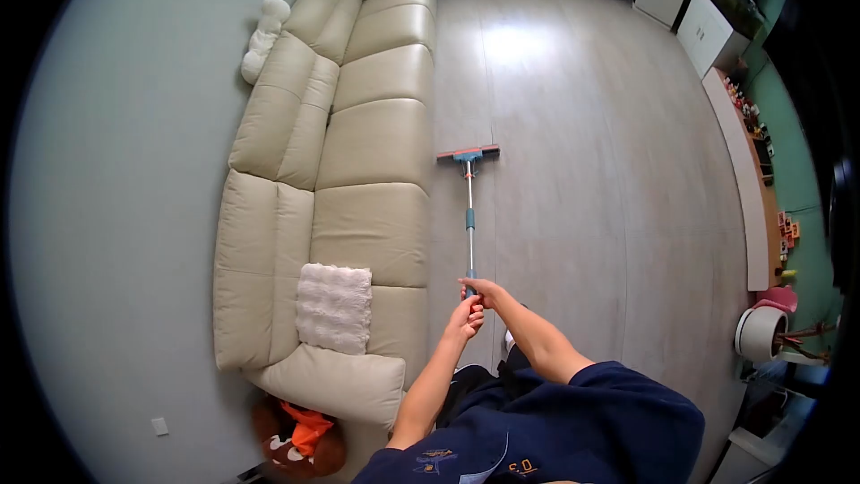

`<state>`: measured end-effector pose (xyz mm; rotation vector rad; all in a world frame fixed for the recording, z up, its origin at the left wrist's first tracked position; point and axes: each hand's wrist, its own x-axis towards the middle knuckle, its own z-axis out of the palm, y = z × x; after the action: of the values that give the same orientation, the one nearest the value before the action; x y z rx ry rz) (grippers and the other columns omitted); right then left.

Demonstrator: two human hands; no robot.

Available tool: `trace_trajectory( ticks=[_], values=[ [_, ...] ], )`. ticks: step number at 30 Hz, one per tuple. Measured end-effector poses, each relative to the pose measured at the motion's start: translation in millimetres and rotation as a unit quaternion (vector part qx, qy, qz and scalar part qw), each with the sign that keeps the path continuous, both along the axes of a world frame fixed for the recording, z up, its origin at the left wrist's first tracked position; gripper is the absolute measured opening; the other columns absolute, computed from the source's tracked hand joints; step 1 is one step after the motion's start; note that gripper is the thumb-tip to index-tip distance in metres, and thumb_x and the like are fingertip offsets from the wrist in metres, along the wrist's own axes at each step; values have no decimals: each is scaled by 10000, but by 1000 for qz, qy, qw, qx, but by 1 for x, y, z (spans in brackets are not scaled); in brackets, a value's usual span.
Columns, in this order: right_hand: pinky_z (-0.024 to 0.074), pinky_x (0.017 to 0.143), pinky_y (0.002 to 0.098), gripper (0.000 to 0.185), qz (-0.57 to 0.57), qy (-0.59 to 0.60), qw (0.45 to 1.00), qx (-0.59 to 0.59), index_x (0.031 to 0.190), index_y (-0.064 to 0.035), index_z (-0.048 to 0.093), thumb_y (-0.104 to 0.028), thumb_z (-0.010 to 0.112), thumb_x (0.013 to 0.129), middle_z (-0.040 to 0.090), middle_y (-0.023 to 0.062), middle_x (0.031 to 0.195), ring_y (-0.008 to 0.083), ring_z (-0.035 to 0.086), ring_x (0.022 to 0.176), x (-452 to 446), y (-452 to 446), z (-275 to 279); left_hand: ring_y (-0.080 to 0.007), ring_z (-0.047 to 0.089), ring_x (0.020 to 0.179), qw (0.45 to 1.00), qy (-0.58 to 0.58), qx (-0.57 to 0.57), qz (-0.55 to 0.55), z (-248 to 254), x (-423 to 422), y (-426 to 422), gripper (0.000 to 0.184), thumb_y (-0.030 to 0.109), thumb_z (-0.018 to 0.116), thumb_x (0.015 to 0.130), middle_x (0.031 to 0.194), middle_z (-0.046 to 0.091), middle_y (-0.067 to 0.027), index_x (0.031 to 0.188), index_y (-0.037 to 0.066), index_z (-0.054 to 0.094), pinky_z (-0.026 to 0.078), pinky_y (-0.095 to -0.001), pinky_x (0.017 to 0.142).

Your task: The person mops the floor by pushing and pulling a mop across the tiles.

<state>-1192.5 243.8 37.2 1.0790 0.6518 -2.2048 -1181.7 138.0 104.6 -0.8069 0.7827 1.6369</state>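
A mop with a silver and teal pole stretches forward from my body, its wide flat head resting on the grey floor beside the sofa. My right hand is wrapped round the blue grip of the pole. Just below and to the left, my left hand is closed round the pole's end. The two hands are close together, and the end of the pole is hidden by the fingers.
A long beige sofa runs along the left, with a white fluffy cushion on it. A brown plush toy lies at the lower left. On the right are a low cabinet and a potted plant.
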Motion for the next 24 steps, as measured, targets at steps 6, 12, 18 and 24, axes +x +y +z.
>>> trace_trajectory(
  ticks=[6,12,18,24],
  values=[
    [417,420,240,220,10,14,999,47,661,-115,478,-266,549,805,504,-13,586,114,475,478,39,-33,9,-22,284,321,999,28,25,-2,-10,36,-25,205,175,480,857,491,347,68,664,159,411,179,-167,274],
    [402,399,248,233,93,15,994,55,648,-114,468,-273,466,817,489,-11,569,127,449,446,104,-94,52,-35,312,358,994,-12,112,0,39,96,-103,202,147,465,862,518,353,54,668,151,407,206,-176,299],
    [392,389,252,216,32,-62,995,68,643,-102,467,-245,480,804,506,-1,587,121,452,444,227,-218,156,-57,296,388,968,-165,186,-21,115,200,-226,234,135,425,882,549,323,27,653,118,380,222,-182,339],
    [386,401,247,191,-8,-45,998,36,652,-85,469,-205,522,791,515,3,607,119,456,458,259,-259,80,-42,278,340,987,-100,116,-55,92,228,-262,250,154,429,874,496,307,54,631,152,370,188,-195,281]
  ],
)
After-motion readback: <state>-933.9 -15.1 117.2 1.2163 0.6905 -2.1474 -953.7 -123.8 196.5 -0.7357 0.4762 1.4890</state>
